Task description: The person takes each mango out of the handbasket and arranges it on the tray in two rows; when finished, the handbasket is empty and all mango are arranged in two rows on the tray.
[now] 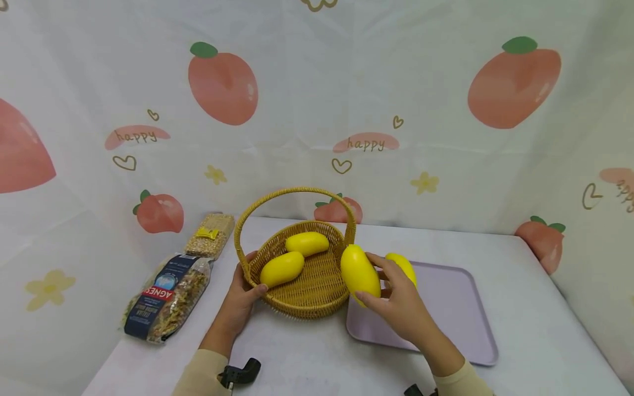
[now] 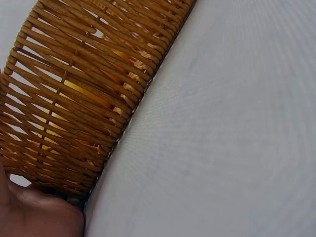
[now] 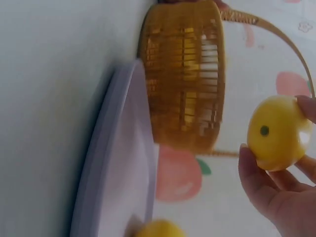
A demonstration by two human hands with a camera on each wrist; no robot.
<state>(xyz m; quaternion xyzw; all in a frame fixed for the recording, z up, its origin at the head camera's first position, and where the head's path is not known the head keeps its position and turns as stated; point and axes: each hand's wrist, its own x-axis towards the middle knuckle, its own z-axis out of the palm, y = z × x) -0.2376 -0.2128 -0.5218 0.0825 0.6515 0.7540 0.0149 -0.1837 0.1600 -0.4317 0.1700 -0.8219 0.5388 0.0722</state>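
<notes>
My left hand [image 1: 239,301] grips the left rim of a woven basket [image 1: 312,311] with a tall arched handle, thumb over the edge. Two yellow mangoes [image 1: 282,269] lie inside it, one behind the other. In my right hand [image 1: 402,300] is a third mango [image 1: 359,273], pinched between thumb and fingers above the table, beside the basket's right rim. The right wrist view shows this mango [image 3: 276,132] end-on with a dark green spot. Partly hidden behind the right hand, another mango [image 1: 402,266] sits at the lilac tray's back left.
The lilac tray [image 1: 453,297] lies right of the basket, its left edge close to it. At the left stand a bag of pasta [image 1: 168,297] and, behind it, a pack of pale grains [image 1: 210,236]. A printed cloth [image 1: 297,82] hangs behind the table.
</notes>
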